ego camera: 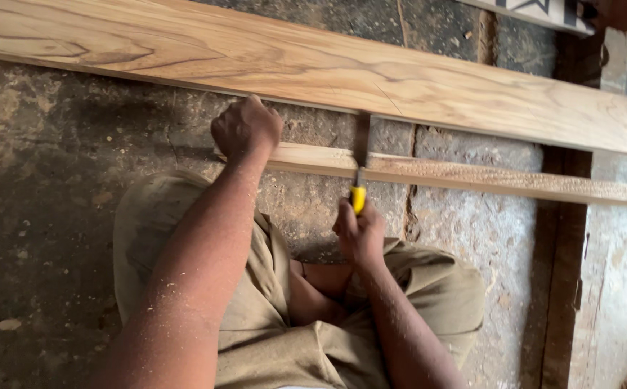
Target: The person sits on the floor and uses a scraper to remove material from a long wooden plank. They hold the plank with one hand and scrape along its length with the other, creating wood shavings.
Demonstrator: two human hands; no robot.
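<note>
The left hand (246,128) was fisted on the narrow wooden strip (472,177), which lay at twelve o'clock from the knees. The right hand (359,234) gripped a yellow-handled chisel (359,189), blade on the strip. The strip looked light and stiff, best pinned near the blade.

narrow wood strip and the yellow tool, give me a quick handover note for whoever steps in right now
Left hand: closed fist pressing down on the left end of the narrow wood strip, which lies on the concrete floor.
Right hand: gripping the yellow-handled tool, its dark blade set across the strip.
Wide plank lies just beyond, parallel to the strip.
Done: sawdust along the strip's right part; how deep any cut goes cannot be told.
Left: strip looks to be in one piece; keep it pinned.
</note>
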